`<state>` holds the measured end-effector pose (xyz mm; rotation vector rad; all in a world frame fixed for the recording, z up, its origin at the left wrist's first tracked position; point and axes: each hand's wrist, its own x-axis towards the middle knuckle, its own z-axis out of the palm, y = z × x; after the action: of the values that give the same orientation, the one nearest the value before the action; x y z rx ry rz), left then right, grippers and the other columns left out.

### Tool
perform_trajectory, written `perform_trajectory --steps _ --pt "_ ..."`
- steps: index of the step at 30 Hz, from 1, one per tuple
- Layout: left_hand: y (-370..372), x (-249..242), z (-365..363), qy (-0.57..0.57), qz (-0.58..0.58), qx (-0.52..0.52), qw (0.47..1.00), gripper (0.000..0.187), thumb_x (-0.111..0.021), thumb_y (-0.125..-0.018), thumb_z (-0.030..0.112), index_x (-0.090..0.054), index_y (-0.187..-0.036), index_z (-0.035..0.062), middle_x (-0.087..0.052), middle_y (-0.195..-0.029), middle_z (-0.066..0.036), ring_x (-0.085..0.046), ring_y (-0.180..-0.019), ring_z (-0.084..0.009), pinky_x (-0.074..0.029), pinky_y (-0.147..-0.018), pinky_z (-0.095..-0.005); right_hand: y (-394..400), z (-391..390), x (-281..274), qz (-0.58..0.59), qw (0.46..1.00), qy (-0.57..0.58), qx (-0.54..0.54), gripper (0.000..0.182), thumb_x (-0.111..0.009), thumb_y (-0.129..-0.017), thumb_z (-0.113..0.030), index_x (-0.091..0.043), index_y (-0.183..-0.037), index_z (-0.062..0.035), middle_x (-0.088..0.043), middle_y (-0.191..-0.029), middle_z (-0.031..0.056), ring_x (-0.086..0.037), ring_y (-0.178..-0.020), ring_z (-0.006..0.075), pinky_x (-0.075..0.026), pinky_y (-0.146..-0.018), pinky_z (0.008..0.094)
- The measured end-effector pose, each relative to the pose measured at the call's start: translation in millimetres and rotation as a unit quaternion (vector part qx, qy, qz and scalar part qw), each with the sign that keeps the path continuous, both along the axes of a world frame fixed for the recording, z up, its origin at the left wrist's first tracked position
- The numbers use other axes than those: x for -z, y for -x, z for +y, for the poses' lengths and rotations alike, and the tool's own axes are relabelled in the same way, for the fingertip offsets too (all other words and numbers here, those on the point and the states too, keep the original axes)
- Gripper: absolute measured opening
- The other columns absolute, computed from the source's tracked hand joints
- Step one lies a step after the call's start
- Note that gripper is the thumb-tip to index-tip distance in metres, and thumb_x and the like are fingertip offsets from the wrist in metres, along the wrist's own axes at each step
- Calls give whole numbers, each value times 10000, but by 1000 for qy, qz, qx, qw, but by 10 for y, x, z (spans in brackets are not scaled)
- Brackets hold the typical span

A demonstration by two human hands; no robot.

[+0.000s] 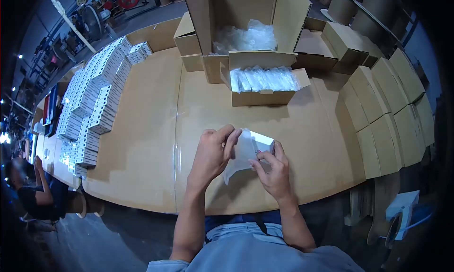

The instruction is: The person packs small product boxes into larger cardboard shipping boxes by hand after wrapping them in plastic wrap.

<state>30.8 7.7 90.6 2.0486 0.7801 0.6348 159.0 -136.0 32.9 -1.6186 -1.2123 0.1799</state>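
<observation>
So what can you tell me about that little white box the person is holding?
The white box is small and flat-sided, with a smooth, pale surface like card. A little dark and reddish print shows near the fingertips. The right hand grips it, tilted, above the cardboard-covered table. Its left part meets a thin, cloudy, see-through bag, which the left hand pinches. How far in it sits, I can't tell.
</observation>
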Motion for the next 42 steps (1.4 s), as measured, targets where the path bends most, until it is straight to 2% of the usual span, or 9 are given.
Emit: perform_trajectory --steps 1,7,10,12,17,21,25,32,42 --pt "-31 141 37 -152 -30 -20 988 257 -630 -992 172 -643 -791 13 -575 -577 -106 -555 -521 -232 -465 -618 -353 -9 2 0 31 999 13 1 177 -805 -815 -96 -680 -883 11 -585 -1043 181 -622 -941 337 -505 -787 388" --pt "-24 238 48 -135 -98 -17 986 290 -607 -1018 193 -601 -794 9 -593 -626 -82 -508 -546 -185 -450 -627 -335 -10 26 -14 161 984 78 -21 180 -782 -850 -111 -684 -884 37 -585 -1009 162 -612 -866 259 -483 -696 326" --pt "-2 423 167 166 -343 -147 913 347 -532 -1069 274 -573 -842 15 -566 -695 -58 -522 -602 -154 -453 -654 -313 9 81 165 162 987 -5 -9 179 -776 -859 -109 -682 -878 43 -582 -978 148 -593 -825 222 -465 -637 309" --pt "103 509 308 108 -408 -151 894 325 -454 -1094 362 -528 -1021 53 -556 -896 -52 -561 -864 -131 -474 -780 -289 36 46 45 209 977 28 25 184 -775 -867 -114 -681 -876 44 -585 -968 145 -593 -828 224 -466 -639 315" --pt "249 668 -272 230 -264 -87 933 435 -728 -925 87 -461 -1260 13 -585 -1060 -80 -580 -961 -126 -513 -801 -298 55 120 256 162 983 -59 62 211 -771 -887 -141 -669 -863 43 -594 -987 122 -592 -845 217 -464 -669 301" --pt "243 623 -417 292 -210 -55 931 362 -754 -903 61 -520 -1176 25 -628 -988 -38 -590 -737 -68 -490 -585 -211 105 80 170 215 975 -13 60 234 -771 -898 -168 -666 -862 38 -590 -988 126 -589 -865 228 -471 -712 322" --pt "455 760 -260 329 -219 -58 917 419 -796 -861 49 -530 -1184 28 -628 -991 -42 -591 -757 -73 -505 -632 -221 70 31 189 223 973 -33 56 239 -768 -907 -182 -668 -871 32 -582 -998 125 -578 -846 222 -462 -718 315" --pt "330 666 -272 274 -235 11 932 632 -856 -764 6 -490 -1280 9 -615 -1206 -111 -625 -1097 -192 -530 -930 -353 158 41 241 190 980 -57 24 161 -732 -919 -117 -681 -921 36 -585 -1085 106 -581 -946 193 -468 -786 310" --pt "370 658 -441 121 -132 -8 984 402 -834 -809 29 -589 -1125 -11 -696 -993 -86 -681 -933 -158 -558 -833 -302 -402 -92 -114 253 958 -125 47 290 -559 -985 11 -609 -1271 27 -592 -1186 128 -584 -1110 173 -471 -979 300"
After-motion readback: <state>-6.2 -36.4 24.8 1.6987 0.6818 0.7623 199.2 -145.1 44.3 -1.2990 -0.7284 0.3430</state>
